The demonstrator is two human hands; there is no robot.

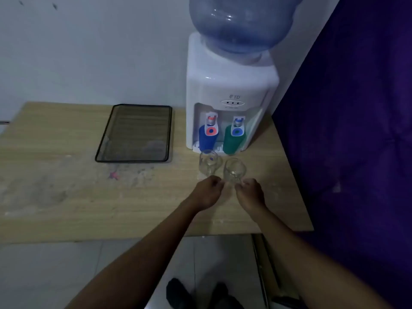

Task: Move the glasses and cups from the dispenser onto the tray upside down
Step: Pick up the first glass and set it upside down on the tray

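Observation:
Two clear glasses stand upright on the wooden table in front of the water dispenser (231, 85): the left glass (209, 162) and the right glass (235, 168). My left hand (208, 192) has its fingers pinched at the near side of the left glass. My right hand (250, 194) pinches the near base of the right glass. A blue cup (207, 139) stands under the red tap and a green cup (233, 141) under the blue tap. The dark mesh tray (104, 143) lies flat to the left with nothing on it.
The dispenser stands at the table's back right against a white wall, with a large blue water bottle (243, 21) on top. A purple curtain (356, 130) hangs close on the right. The table's front edge (133, 238) is near me, with tiled floor below.

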